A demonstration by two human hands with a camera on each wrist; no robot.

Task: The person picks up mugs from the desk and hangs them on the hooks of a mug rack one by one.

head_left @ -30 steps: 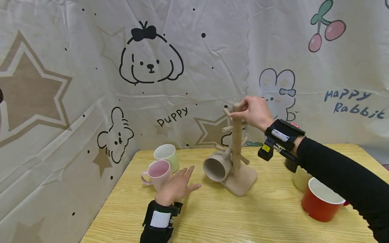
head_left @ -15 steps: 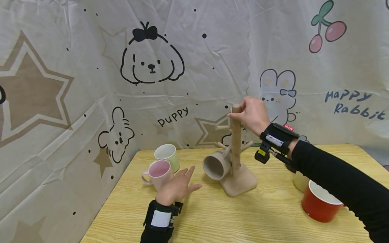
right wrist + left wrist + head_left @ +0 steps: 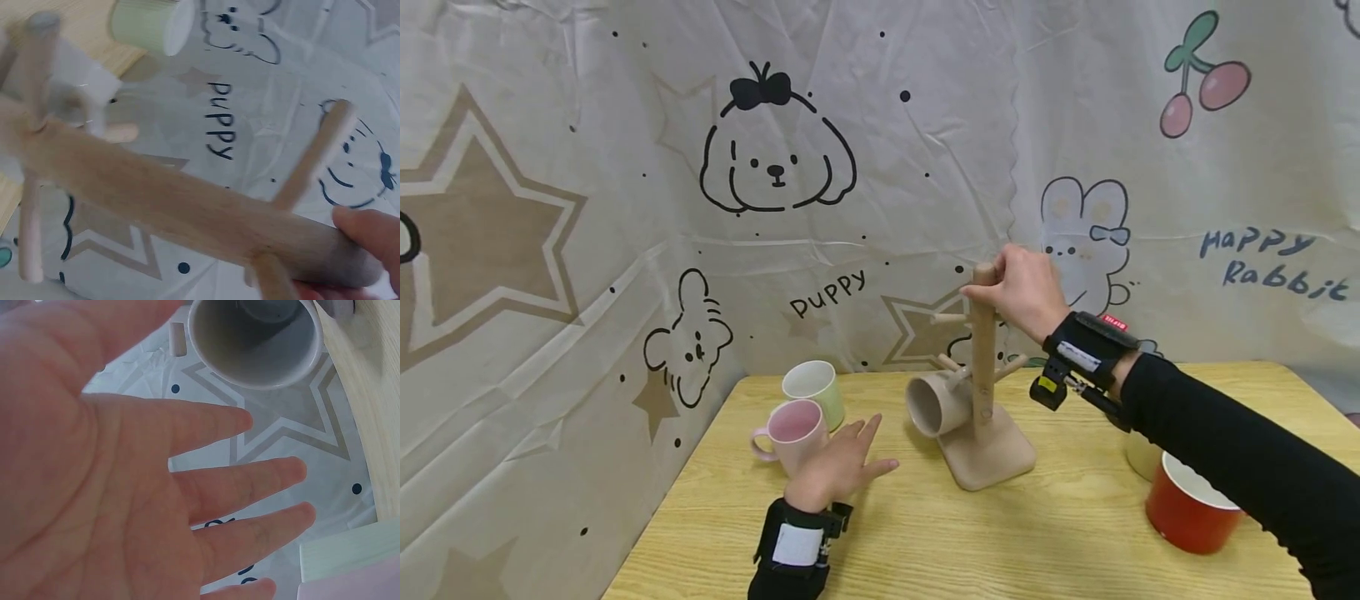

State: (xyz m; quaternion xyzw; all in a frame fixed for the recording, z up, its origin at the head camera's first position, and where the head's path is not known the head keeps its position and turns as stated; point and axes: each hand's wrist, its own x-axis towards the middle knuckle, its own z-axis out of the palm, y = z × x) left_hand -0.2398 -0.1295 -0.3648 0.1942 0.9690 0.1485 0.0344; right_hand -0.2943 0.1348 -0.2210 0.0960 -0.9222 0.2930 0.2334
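Observation:
My right hand point(image 3: 1028, 287) grips the top of a wooden mug tree point(image 3: 982, 358), thumb and fingers around the post. In the right wrist view its post point(image 3: 150, 190) runs slanting, with bare pegs sticking out. A beige mug point(image 3: 934, 406) hangs on a lower left peg, its mouth facing front left. My left hand point(image 3: 835, 468) is held with fingers spread and nothing in it, right next to a pink mug point(image 3: 796, 433); whether they touch cannot be told. From the left wrist, the palm point(image 3: 125, 487) shows with the beige mug point(image 3: 256, 362) beyond.
Behind the pink mug stands a pale green mug point(image 3: 820, 392). At the right are a red mug point(image 3: 1191, 508) and a yellow one point(image 3: 1142, 458), partly hidden by my right arm. A printed cloth point(image 3: 925, 167) hangs behind the wooden table point(image 3: 925, 542).
The mug tree has turned about its post, its base and pegs now facing another way. The hung beige mug swung slightly back with it. The left hand has stayed put.

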